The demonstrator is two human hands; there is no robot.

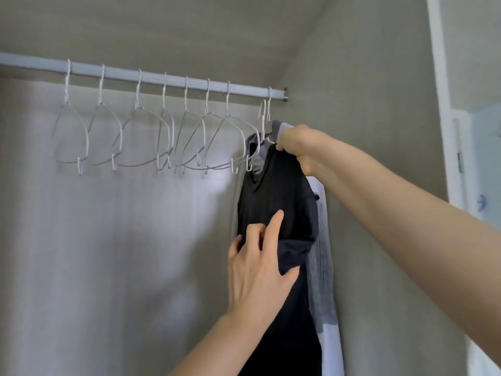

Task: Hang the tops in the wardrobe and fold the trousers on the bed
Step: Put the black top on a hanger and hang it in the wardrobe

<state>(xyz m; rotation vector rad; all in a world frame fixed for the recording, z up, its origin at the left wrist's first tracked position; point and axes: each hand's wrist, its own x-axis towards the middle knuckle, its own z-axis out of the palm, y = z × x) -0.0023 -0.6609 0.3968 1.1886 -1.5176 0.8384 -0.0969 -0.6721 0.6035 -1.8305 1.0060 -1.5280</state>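
Wardrobe rail (168, 81), R end: right hand (296, 147) pinches dark top (273, 191) at shoulder (steadying on hanger); left hand (257, 264) grips its bunched sleeve to straighten.

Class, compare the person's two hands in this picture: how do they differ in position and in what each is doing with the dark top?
The right hand is raised near the rail, while the left hand sits lower, at mid-garment. The right hand grips the dark top at its shoulder with curled fingers; the left hand holds a fold of the fabric with its forefinger stretched out. Both touch the same top.
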